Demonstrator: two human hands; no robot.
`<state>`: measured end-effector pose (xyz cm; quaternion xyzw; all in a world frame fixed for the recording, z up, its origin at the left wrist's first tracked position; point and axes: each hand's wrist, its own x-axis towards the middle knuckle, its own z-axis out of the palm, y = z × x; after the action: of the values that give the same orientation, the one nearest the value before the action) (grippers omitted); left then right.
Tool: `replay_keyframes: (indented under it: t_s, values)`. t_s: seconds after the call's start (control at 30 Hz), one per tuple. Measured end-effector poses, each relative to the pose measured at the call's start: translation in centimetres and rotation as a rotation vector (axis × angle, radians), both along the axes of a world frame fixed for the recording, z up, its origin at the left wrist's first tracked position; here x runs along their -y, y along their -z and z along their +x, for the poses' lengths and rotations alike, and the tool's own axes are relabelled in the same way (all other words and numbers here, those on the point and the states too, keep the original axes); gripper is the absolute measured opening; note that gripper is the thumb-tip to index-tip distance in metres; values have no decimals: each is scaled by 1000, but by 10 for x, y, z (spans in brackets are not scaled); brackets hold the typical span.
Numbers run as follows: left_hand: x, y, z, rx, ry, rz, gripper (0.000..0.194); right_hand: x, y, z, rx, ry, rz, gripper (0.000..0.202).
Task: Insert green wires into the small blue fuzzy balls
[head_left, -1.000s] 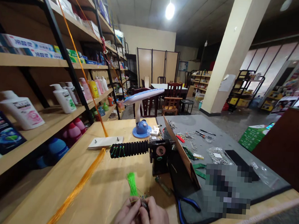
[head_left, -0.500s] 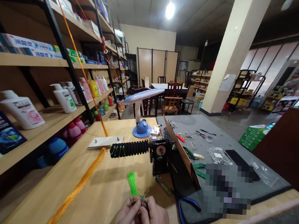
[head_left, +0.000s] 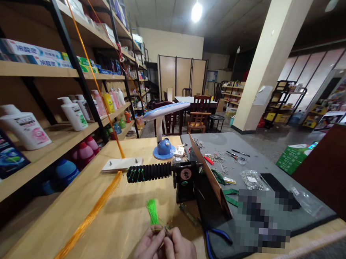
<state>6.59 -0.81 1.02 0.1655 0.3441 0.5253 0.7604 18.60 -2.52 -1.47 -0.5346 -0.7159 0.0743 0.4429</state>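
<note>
Side by side at the bottom middle, my left hand (head_left: pixel 148 248) and my right hand (head_left: pixel 182 251) are both closed, fingertips pinched together. Something small and thin lies between them; fingers and blur hide what it is. Just beyond the fingertips is a bundle of bright green line (head_left: pixel 152 211) on the wooden table (head_left: pixel 118 236). Small dark bits show by the right fingertips. Further off, a black ribbed foam roll (head_left: pixel 155 171) juts left from a black stand (head_left: pixel 185 181), with green-blue strands wound round its left end.
Blue-handled pliers (head_left: pixel 212 246) lie right of my hands, near a small clear tube (head_left: pixel 188 213). An upright brown board (head_left: pixel 210 171) edges the grey mat (head_left: pixel 219 138). Orange threads (head_left: pixel 91 214) stretch along the left, under a white plate (head_left: pixel 111 165). A blue-white lamp (head_left: pixel 162 147) stands behind.
My fingertips have shifted slightly against each other, and the small thing between them shows a little more. Everything else on the table stays in place.
</note>
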Motion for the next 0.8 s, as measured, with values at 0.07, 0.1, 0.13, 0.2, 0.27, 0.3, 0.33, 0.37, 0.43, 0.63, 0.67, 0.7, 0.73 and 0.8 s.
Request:
replay_keyframes:
  t_s: [0.07, 0.1, 0.13, 0.2, 0.27, 0.3, 0.33, 0.37, 0.43, 0.63, 0.67, 0.7, 0.73, 0.8]
  values:
    - [-2, 1, -1, -12, 5, 12, 29, -1, 1, 9, 38, 31, -19, 24]
    - [-3, 1, -1, -15, 13, 14, 27, -1, 3, 15, 70, 64, -22, 22]
    - [-3, 1, -2, -16, 20, 10, 25, -2, 5, 21, 114, 105, -18, 20]
    - [-5, 2, -3, -16, 24, -11, 21, -2, 12, 31, 220, 189, 6, 17]
    - [-6, 4, -4, -19, 12, -36, 21, -2, 22, 38, 321, 238, 39, 14]
    - [-6, 5, -4, -21, 7, -46, 21, -2, 28, 40, 363, 252, 55, 12]
    - [-7, 5, -4, -23, 6, -52, 21, -2, 33, 42, 398, 267, 70, 10]
    - [-7, 6, -4, -23, 11, -52, 20, -2, 38, 44, 428, 281, 79, 9]
    - [-8, 6, -4, -21, 25, -47, 20, -1, 47, 46, 475, 308, 84, 8]
    - [-10, 2, -1, -33, -3, -9, 21, 1, 45, 51, 517, 331, 76, 14]
    - [-10, 1, -1, -37, -7, 0, 21, 1, 40, 52, 502, 332, 71, 14]
    - [-10, 0, -1, -39, -6, 6, 21, 0, 34, 52, 480, 330, 69, 12]
    - [-11, 0, -1, -38, -2, 7, 21, 0, 28, 52, 451, 321, 67, 10]
    - [-12, 0, -2, -27, 20, -2, 21, -2, 14, 51, 371, 283, 61, 10]
